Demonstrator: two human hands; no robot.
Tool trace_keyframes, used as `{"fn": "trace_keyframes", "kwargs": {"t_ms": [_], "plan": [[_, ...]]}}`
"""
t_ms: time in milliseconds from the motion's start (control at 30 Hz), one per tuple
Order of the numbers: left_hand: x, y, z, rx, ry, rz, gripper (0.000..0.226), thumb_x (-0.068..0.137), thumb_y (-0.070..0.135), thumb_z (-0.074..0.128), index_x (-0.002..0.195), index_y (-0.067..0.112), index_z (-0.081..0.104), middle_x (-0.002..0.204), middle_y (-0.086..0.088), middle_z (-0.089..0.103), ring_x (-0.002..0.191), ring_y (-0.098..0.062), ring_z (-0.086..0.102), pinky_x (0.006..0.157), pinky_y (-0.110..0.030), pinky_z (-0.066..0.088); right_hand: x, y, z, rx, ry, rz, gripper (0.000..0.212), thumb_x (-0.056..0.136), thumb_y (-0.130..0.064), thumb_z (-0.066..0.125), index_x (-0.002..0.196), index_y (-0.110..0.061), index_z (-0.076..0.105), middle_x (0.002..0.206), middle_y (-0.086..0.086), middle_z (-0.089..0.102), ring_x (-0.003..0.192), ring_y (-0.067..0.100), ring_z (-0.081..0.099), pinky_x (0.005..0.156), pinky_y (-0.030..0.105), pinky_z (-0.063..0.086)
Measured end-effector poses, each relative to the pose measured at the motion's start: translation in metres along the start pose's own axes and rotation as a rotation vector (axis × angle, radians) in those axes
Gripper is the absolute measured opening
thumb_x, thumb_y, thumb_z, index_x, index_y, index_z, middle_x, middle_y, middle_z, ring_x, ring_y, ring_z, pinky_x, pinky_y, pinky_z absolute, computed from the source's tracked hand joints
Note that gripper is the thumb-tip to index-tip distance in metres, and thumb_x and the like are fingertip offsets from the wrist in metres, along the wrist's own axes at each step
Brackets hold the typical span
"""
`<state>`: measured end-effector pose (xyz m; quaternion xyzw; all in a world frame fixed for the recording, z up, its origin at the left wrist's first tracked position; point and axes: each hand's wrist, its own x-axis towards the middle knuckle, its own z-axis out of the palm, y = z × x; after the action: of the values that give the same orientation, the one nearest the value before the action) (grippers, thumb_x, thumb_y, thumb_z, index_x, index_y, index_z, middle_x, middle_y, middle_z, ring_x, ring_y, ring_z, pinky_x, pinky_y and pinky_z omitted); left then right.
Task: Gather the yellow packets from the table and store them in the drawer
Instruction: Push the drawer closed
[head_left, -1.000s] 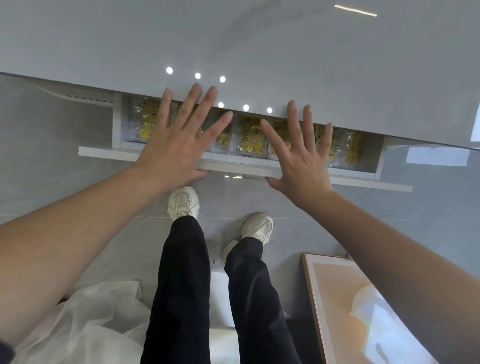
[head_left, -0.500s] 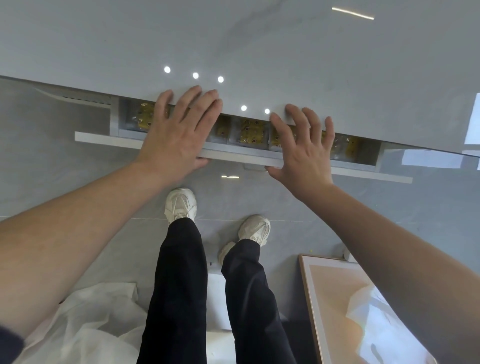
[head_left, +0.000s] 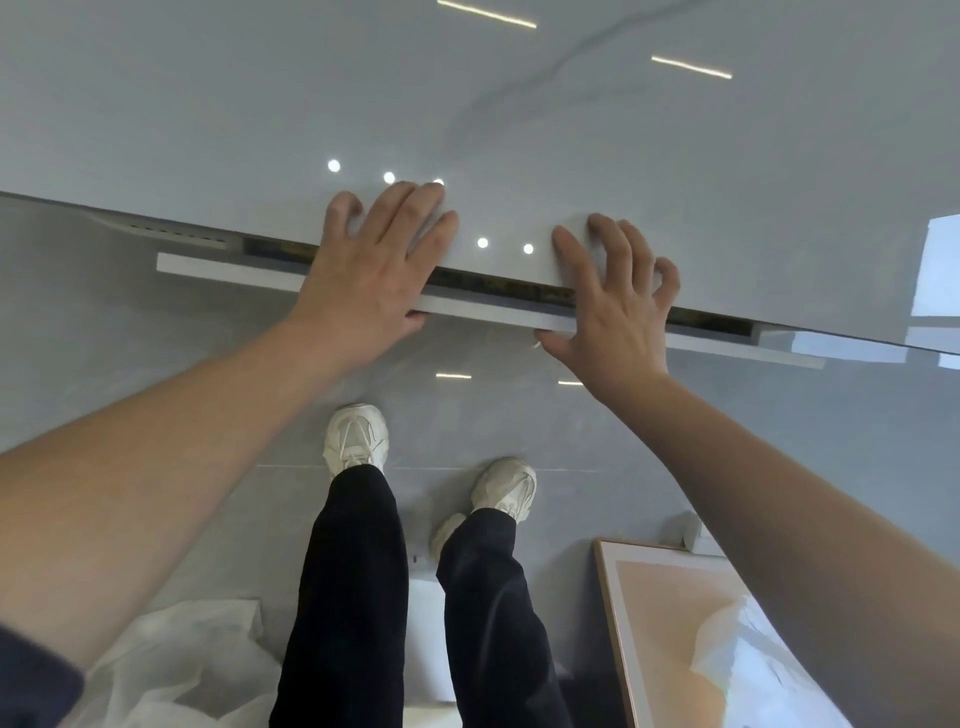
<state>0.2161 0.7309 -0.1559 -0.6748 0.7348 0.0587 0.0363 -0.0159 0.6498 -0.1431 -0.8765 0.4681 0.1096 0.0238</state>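
The drawer (head_left: 223, 267) is only open a crack under the near edge of the glossy grey table (head_left: 519, 119). All you can see of the yellow packets (head_left: 493, 284) is a dim yellowish strip in that dark gap, so they're inside. The left hand (head_left: 374, 270) lies flat, fingers straight over the table edge and palm against the white drawer front, while the right hand (head_left: 618, 312), further right, has its heel on the same front with fingers spread and bent, tips on the tabletop. Neither one's gripping anything.
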Motion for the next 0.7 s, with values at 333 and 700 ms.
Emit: {"fn": "trace_keyframes", "kwargs": {"t_ms": [333, 700], "plan": [[0.003, 0.003, 0.006, 0.09, -0.055, 0.022, 0.117, 0.077, 0.054, 0.068, 0.153, 0.01, -0.009, 0.161, -0.015, -0.011, 0.149, -0.028, -0.006, 0.118, -0.057, 0.005, 0.003, -0.003, 0.009, -0.056, -0.094, 0.014, 0.116, 0.073, -0.053, 0.074, 0.152, -0.031, -0.008, 0.161, 0.012, -0.007, 0.148, 0.035, -0.008, 0.11, 0.07, 0.007], [0.017, 0.001, 0.001, 0.11, 0.026, -0.012, 0.108, 0.072, 0.044, 0.076, 0.151, 0.005, 0.013, 0.152, -0.015, 0.023, 0.138, -0.03, 0.024, 0.104, -0.055, 0.03, 0.008, -0.006, 0.014, 0.014, 0.067, 0.11, 0.093, 0.07, -0.039, 0.079, 0.143, -0.037, 0.022, 0.159, 0.004, 0.019, 0.146, 0.03, 0.014, 0.11, 0.067, 0.015]]}}
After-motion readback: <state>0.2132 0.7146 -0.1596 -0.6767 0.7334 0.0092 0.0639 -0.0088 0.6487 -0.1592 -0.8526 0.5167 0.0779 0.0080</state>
